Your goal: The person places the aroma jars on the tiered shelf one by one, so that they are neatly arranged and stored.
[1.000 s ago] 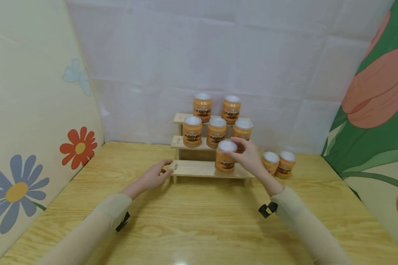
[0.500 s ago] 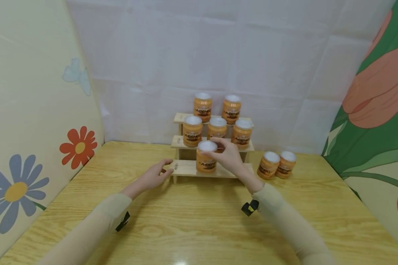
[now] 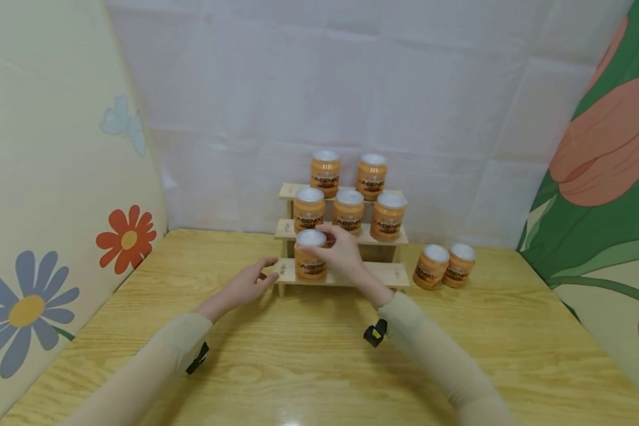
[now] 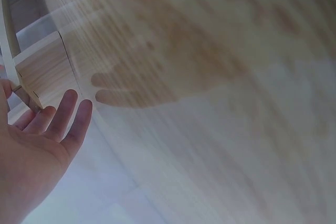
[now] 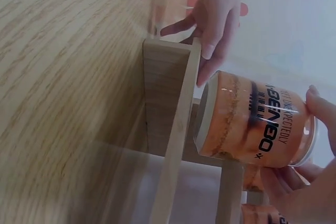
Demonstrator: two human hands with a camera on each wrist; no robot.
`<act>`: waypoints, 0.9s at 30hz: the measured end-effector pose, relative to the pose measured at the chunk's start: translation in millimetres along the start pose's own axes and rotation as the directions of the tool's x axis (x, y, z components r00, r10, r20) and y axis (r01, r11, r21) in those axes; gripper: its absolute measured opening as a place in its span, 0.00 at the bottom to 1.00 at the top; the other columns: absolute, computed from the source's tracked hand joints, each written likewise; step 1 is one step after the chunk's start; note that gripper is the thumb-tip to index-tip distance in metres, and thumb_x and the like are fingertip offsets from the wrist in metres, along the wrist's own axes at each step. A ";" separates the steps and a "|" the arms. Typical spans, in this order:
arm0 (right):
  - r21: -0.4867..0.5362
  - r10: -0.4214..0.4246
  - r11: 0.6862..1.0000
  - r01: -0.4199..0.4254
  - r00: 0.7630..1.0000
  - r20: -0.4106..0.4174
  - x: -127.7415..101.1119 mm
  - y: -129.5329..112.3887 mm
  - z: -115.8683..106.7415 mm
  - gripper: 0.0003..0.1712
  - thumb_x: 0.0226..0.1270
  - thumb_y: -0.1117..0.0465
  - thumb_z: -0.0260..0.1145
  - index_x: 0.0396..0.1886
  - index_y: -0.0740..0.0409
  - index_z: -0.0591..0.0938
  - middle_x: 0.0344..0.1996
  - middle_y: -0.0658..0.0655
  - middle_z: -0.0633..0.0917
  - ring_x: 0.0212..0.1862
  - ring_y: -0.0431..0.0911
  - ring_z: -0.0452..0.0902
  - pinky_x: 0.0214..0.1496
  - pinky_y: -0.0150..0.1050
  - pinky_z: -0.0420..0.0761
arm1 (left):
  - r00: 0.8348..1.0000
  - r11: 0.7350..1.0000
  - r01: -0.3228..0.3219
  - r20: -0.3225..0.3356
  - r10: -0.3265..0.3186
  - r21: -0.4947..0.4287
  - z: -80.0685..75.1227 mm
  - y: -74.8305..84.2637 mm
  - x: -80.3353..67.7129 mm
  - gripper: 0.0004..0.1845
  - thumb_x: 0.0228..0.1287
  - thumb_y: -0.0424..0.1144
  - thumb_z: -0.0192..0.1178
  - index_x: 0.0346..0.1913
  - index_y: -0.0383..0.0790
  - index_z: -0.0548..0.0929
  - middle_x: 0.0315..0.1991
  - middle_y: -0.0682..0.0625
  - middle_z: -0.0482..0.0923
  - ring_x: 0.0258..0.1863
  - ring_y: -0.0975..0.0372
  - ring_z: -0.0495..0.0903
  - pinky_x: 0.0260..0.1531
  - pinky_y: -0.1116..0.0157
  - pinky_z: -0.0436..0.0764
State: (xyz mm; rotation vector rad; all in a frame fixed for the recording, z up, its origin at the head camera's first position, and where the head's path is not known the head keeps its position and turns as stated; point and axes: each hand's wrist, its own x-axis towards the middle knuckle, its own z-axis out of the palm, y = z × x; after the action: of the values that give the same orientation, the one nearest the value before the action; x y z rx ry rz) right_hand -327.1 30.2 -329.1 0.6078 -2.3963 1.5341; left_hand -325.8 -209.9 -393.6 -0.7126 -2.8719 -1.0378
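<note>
My right hand [image 3: 339,254] grips an orange jar [image 3: 311,264] near its white top, thumb on one side and fingers on the other. In the head view the jar is upright at the left part of the bottom step of a three-step wooden shelf [image 3: 370,273]. The right wrist view shows its label [image 5: 268,116] and its base close over the board [image 5: 181,124]. My left hand [image 3: 248,282] lies at the shelf's left end, fingers loosely spread. In the left wrist view its fingertips [image 4: 47,113] are right at the board's end [image 4: 26,98].
Three matching jars [image 3: 348,213] stand on the middle step, and two more [image 3: 371,177] on the top one. Another pair of jars [image 3: 431,269] stands on the wooden table [image 3: 309,355] to the right. A white cloth [image 3: 319,89] hangs behind, with flower-patterned panels at both sides.
My right hand has moved the jar leftward along the bottom step, from right of its middle to near the left end. My left hand has stayed at the shelf's end.
</note>
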 end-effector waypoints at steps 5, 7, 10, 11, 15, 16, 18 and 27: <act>-0.052 -0.009 0.999 0.008 1.000 -0.023 3.2 5.2 7.6 0.36 0.50 0.51 0.76 0.58 0.60 0.76 0.48 0.59 0.79 0.44 0.47 0.76 0.41 0.36 0.80 | 1.000 1.000 -0.004 -0.002 0.004 -0.002 0.8 1.3 1.5 0.30 0.74 0.45 0.46 0.69 0.28 0.58 0.67 0.32 0.61 0.52 0.46 0.76 0.48 0.51 0.78; -0.073 -0.021 0.997 0.019 0.999 -0.031 4.0 6.9 10.2 0.36 0.50 0.51 0.76 0.58 0.60 0.77 0.47 0.58 0.78 0.43 0.47 0.76 0.40 0.35 0.79 | 1.000 1.000 -0.007 -0.002 0.007 -0.003 1.2 1.5 1.9 0.29 0.74 0.45 0.46 0.69 0.28 0.58 0.67 0.32 0.61 0.51 0.46 0.76 0.49 0.51 0.78; -0.098 -0.041 0.995 0.037 0.998 -0.039 4.8 6.5 13.4 0.36 0.48 0.50 0.76 0.56 0.60 0.77 0.46 0.58 0.77 0.43 0.47 0.74 0.40 0.36 0.78 | 1.000 1.000 -0.007 -0.002 0.007 -0.007 1.2 1.1 2.0 0.30 0.74 0.45 0.46 0.69 0.28 0.58 0.67 0.32 0.61 0.52 0.46 0.76 0.49 0.51 0.78; -0.102 -0.041 0.994 0.037 0.998 -0.040 5.3 6.5 14.6 0.36 0.48 0.49 0.76 0.55 0.60 0.77 0.46 0.57 0.77 0.43 0.46 0.73 0.40 0.36 0.78 | 1.000 1.000 -0.006 -0.002 0.006 -0.011 1.1 0.8 2.2 0.30 0.74 0.45 0.46 0.69 0.28 0.57 0.67 0.32 0.60 0.52 0.46 0.76 0.49 0.51 0.78; -0.102 -0.026 0.995 0.022 0.999 -0.040 6.8 5.5 17.6 0.37 0.47 0.47 0.76 0.54 0.60 0.75 0.45 0.57 0.75 0.43 0.47 0.72 0.41 0.36 0.77 | 1.000 1.000 -0.003 -0.004 0.003 -0.012 0.7 0.3 3.0 0.30 0.74 0.45 0.45 0.69 0.28 0.57 0.67 0.32 0.60 0.52 0.46 0.76 0.49 0.51 0.78; -0.103 -0.020 0.995 0.016 0.999 -0.040 7.4 5.6 18.1 0.37 0.47 0.47 0.76 0.54 0.60 0.75 0.45 0.57 0.74 0.44 0.47 0.72 0.41 0.37 0.77 | 1.000 1.000 -0.003 -0.005 0.003 -0.012 0.6 0.2 3.4 0.30 0.74 0.45 0.45 0.69 0.28 0.57 0.67 0.32 0.60 0.52 0.46 0.76 0.49 0.51 0.78; -0.108 -0.015 0.994 0.010 0.999 -0.041 8.4 5.8 18.9 0.38 0.48 0.47 0.76 0.54 0.60 0.74 0.45 0.58 0.74 0.44 0.47 0.72 0.42 0.38 0.77 | 1.000 1.000 -0.006 -0.006 0.006 -0.007 0.6 0.1 4.2 0.30 0.74 0.46 0.45 0.69 0.28 0.57 0.67 0.31 0.60 0.52 0.46 0.76 0.49 0.50 0.78; -0.111 -0.009 0.994 0.006 1.000 -0.027 10.1 6.5 22.3 0.38 0.49 0.47 0.75 0.55 0.60 0.72 0.49 0.58 0.73 0.46 0.47 0.72 0.45 0.38 0.77 | 1.000 1.000 -0.004 -0.010 0.004 0.002 1.1 -1.3 3.9 0.29 0.74 0.45 0.46 0.68 0.27 0.58 0.66 0.30 0.61 0.51 0.45 0.77 0.49 0.51 0.78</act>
State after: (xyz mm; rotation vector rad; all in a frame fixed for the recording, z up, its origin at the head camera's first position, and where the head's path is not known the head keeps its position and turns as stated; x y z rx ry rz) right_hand -338.4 10.2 -339.7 0.5678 -2.4365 1.3858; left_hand -329.6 -208.5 -394.7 -0.7116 -2.8617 -1.0343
